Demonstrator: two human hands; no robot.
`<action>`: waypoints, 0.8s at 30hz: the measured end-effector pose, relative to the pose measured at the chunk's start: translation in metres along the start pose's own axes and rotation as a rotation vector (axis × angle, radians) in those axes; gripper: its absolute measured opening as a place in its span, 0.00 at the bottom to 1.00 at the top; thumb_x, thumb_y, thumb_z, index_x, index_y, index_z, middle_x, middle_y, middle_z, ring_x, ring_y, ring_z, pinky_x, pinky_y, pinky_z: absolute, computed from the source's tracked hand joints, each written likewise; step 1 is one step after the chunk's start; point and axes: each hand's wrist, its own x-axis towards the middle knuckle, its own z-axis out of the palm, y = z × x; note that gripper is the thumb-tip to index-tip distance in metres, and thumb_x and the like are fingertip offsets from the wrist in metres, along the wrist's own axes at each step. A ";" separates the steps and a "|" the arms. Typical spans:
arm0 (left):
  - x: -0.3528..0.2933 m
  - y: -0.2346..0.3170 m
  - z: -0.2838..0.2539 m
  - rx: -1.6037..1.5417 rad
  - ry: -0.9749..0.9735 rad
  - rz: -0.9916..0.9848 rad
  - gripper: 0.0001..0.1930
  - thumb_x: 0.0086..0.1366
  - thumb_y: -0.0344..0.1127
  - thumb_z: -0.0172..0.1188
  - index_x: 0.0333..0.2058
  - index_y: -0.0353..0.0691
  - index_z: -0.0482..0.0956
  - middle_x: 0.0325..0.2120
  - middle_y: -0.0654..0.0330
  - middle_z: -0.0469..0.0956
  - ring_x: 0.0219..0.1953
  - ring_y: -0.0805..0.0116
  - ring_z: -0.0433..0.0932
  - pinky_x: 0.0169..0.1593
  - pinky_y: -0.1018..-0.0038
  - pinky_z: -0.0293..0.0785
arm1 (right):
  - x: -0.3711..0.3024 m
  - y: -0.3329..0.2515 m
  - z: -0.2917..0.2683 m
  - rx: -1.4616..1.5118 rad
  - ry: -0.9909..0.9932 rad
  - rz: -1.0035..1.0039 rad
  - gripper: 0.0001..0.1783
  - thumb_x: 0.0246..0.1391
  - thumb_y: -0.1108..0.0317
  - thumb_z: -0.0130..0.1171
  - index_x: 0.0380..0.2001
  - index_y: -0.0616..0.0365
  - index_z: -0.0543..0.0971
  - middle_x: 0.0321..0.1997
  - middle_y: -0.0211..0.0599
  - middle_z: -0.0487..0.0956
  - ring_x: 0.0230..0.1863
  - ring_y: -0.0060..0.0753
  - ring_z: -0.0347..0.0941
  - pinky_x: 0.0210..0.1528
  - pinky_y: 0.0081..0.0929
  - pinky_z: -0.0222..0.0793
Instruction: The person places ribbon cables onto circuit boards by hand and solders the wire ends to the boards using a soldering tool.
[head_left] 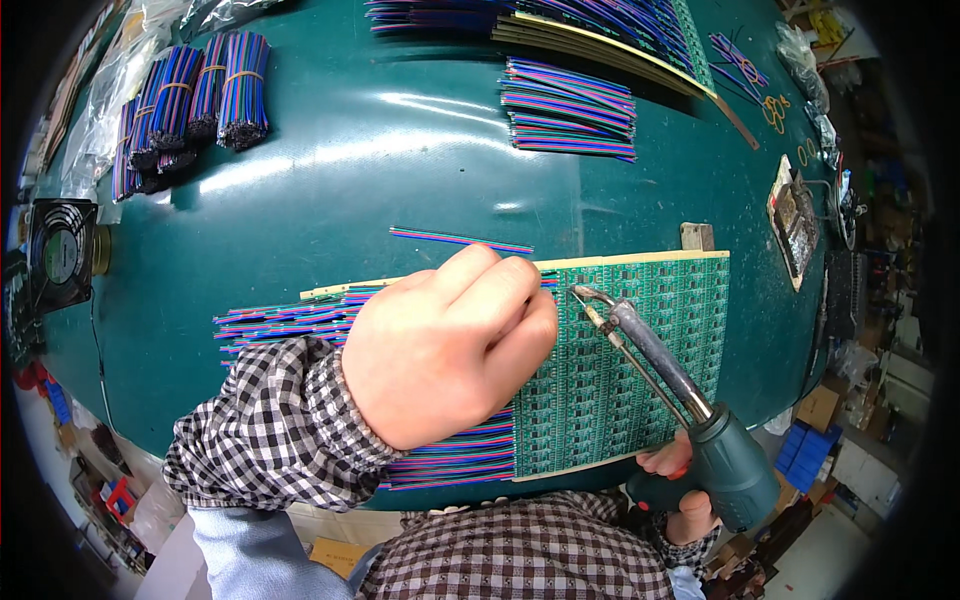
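Note:
My left hand (pixel 450 345) is closed in a pinch over the left part of a green circuit board panel (pixel 640 350). Coloured wire ends peek out at its fingertips; the rest of that wire is hidden under the hand. My right hand (pixel 690 490) grips a green soldering gun (pixel 735 465) by its handle, at the panel's lower right. The gun's bent metal tip and thin feed tube meet over the board, just right of my left fingertips. Many multicoloured ribbon wires (pixel 455 450) stick out leftward from the panel. One loose ribbon wire (pixel 460 239) lies just beyond it.
Banded wire bundles (pixel 243 90) lie at the far left, above a small black fan (pixel 63 255). A loose wire pile (pixel 570 110) and stacked wired panels (pixel 600 45) sit at the back. A metal block (pixel 697 236) touches the panel's far edge. A soldering stand (pixel 793 220) is at right.

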 end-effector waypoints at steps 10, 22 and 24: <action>0.000 0.001 -0.001 0.010 -0.026 -0.010 0.12 0.45 0.26 0.61 0.32 0.34 0.78 0.29 0.58 0.73 0.29 0.65 0.74 0.29 0.74 0.74 | 0.001 -0.007 0.001 0.021 0.001 0.038 0.40 0.45 0.41 0.63 0.43 0.70 0.68 0.32 0.40 0.72 0.33 0.36 0.74 0.41 0.39 0.76; 0.000 0.002 -0.002 0.004 -0.024 0.001 0.13 0.45 0.26 0.61 0.33 0.32 0.78 0.30 0.56 0.73 0.29 0.64 0.74 0.29 0.74 0.74 | -0.001 -0.003 -0.004 0.016 -0.044 0.043 0.44 0.42 0.40 0.65 0.47 0.72 0.67 0.27 0.36 0.72 0.30 0.37 0.73 0.40 0.42 0.76; 0.000 0.002 -0.002 0.017 -0.030 0.017 0.13 0.44 0.26 0.61 0.33 0.32 0.78 0.31 0.56 0.73 0.29 0.64 0.74 0.29 0.74 0.74 | -0.001 -0.005 -0.003 -0.003 -0.033 0.033 0.47 0.42 0.41 0.65 0.51 0.73 0.65 0.27 0.37 0.72 0.29 0.37 0.73 0.40 0.42 0.76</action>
